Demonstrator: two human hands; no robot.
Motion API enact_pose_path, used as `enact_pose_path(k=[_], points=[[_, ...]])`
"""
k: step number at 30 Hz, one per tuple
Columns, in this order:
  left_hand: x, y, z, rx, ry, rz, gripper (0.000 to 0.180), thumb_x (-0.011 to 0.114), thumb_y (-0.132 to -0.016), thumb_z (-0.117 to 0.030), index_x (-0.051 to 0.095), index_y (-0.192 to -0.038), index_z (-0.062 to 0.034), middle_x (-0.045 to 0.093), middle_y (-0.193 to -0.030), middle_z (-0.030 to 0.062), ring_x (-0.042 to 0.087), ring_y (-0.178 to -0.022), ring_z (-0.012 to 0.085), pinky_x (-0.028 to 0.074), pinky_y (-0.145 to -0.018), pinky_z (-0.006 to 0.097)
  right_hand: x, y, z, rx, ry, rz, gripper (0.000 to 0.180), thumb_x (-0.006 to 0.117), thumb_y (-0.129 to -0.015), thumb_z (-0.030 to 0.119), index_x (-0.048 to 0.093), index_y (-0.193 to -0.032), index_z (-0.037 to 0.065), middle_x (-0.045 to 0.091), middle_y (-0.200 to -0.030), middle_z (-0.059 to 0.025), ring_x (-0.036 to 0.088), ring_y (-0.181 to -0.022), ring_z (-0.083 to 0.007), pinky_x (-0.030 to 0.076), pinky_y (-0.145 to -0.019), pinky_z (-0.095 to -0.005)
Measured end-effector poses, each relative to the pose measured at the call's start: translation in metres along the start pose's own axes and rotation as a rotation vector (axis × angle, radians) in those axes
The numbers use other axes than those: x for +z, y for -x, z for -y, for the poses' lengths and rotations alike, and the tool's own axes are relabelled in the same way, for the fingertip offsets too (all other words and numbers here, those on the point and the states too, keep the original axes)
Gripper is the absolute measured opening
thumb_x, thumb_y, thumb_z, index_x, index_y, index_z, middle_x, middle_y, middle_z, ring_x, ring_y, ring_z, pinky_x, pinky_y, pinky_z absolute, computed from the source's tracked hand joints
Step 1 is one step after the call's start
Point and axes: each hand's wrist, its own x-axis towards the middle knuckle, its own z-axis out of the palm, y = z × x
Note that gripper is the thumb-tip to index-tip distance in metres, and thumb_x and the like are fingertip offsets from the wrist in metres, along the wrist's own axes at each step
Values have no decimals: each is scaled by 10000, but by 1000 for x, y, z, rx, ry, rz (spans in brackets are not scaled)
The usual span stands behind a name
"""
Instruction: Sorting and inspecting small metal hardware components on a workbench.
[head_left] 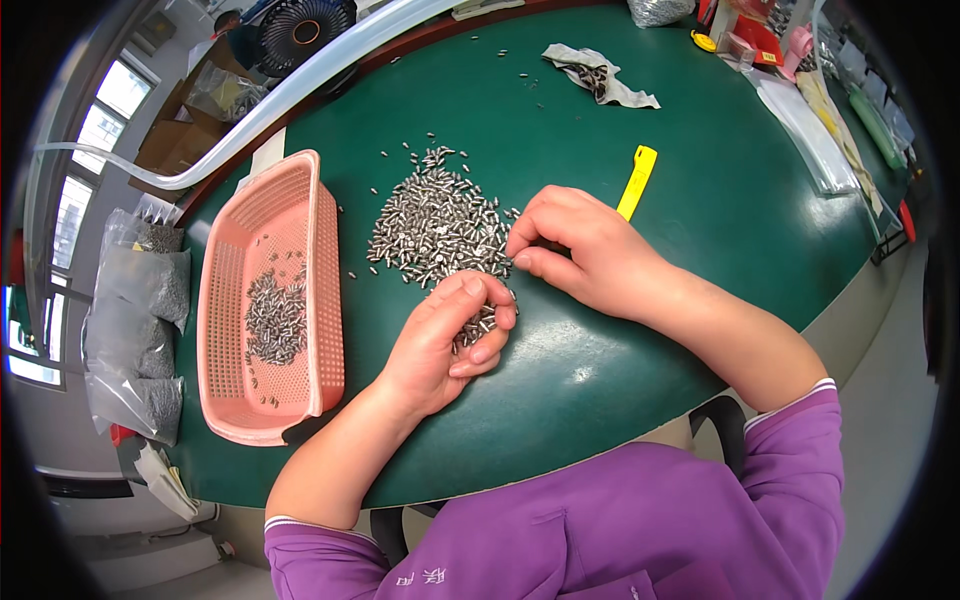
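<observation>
A heap of small silvery metal pins [430, 220] is spread on the green table. At its near edge is my left hand [450, 335], its fingers curled round several of the same small metal pins [478, 326], which show in the hollow of the hand. My right hand [580, 245] touches the heap's right side, thumb and forefinger drawn together in a pinch. Whatever is between those fingertips is too small to make out. Left of the heap stands a pink plastic basket [330, 290] holding a smaller batch of metal pins [277, 320].
Beyond my right hand lies a yellow flat-handled tool [638, 182]. Farther back, a crumpled white wrapper [630, 95] holds dark pieces. Filled clear bags [140, 330] line the left side, and plastic sleeves [810, 130] lie at the right. A black fan [305, 35] stands at the back.
</observation>
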Motion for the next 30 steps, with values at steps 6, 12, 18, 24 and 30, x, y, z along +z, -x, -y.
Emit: enact_pose_path(k=[6, 12, 18, 24, 30], points=[[0, 0, 3, 15, -53, 9, 132, 513, -976, -174, 518, -1044, -62, 546, -879, 67, 394, -546, 58, 255, -415, 164, -3, -2, 14, -143, -215, 4, 112, 683, -795, 88, 651, -902, 92, 601, -889, -39, 579, -900, -239, 463, -809, -364], [2, -1, 1, -10, -48, -15, 116, 513, -969, -153, 515, -1043, -63, 546, -876, 72, 397, -544, 59, 253, -409, 168, -1, -1, 11, -200, -210, -19, 140, 675, -797, 70, 667, -935, 94, 605, -872, -40, 584, -881, -238, 466, -801, -359], [0, 1, 0, 11, 5, -4, 214, 385, -993, -201, 510, -1001, -28, 535, -870, 113, 391, -531, 92, 247, -397, 189, -5, 0, -1, -58, 6, -27, 127, 651, -810, 104, 672, -934, 123, 596, -908, -34, 577, -911, -248, 484, -790, -363], [1, 1, 0, 14, -9, -7, 240, 363, -994, -204, 506, -1008, -11, 530, -869, 120, 387, -536, 94, 249, -400, 191, 0, 4, -5, -74, 57, 54, 191, 686, -771, 73, 696, -947, 146, 571, -906, -31, 574, -883, -219, 491, -753, -345], [0, 1, 1, 17, -5, -8, 262, 365, -1010, -237, 508, -1007, -17, 527, -867, 109, 383, -537, 90, 251, -403, 189, -1, 4, -4, -139, 138, 116, 171, 699, -760, 96, 693, -924, 142, 567, -894, -28, 578, -876, -227, 494, -767, -349]])
